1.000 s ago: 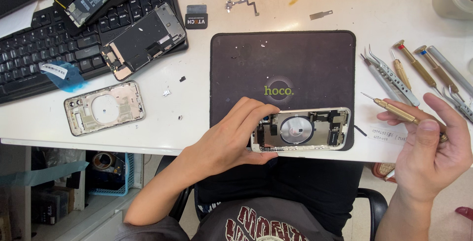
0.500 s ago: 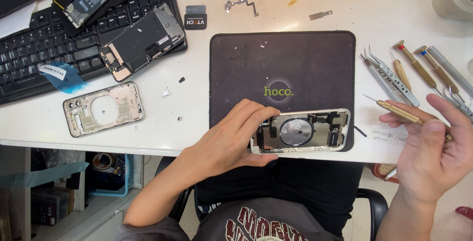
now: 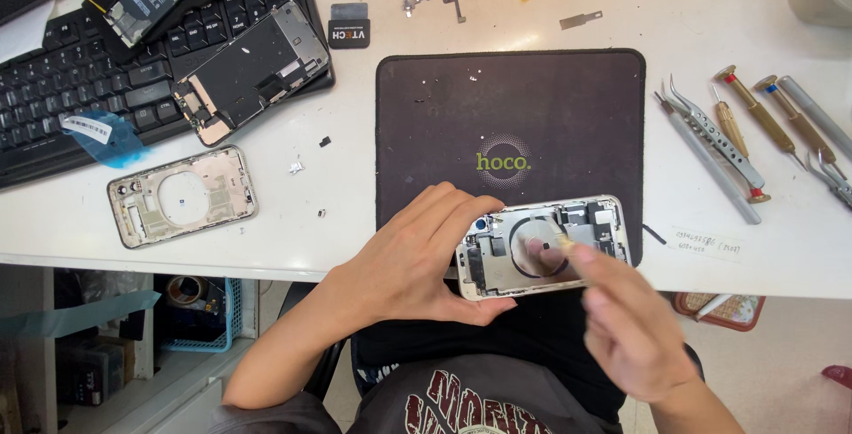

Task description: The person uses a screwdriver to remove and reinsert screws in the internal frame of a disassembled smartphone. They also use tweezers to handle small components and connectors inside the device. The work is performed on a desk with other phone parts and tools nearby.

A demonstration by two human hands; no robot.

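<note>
An opened phone housing [image 3: 593, 221] with a round coil in its middle lies at the near edge of a dark work mat [image 3: 532, 106]. My left hand [image 3: 417, 256] grips the housing's left end, thumb under it and fingers on top. My right hand [image 3: 630, 327] is blurred just right of and below the housing. It is closed on a thin brass-coloured tool [image 3: 557, 244] whose tip sits over the round coil. The hand hides the housing's lower right corner.
An empty phone frame [image 3: 182, 194] lies left on the white table. A phone screen assembly [image 3: 253, 70] rests on a black keyboard [image 3: 53, 106]. Several screwdrivers and tweezers [image 3: 728, 141] lie to the right. A small black box [image 3: 349, 33] sits behind the mat.
My right hand has swung left from the table's right side, bringing the brass-coloured tool over the housing's coil. My left hand and the housing have stayed put.
</note>
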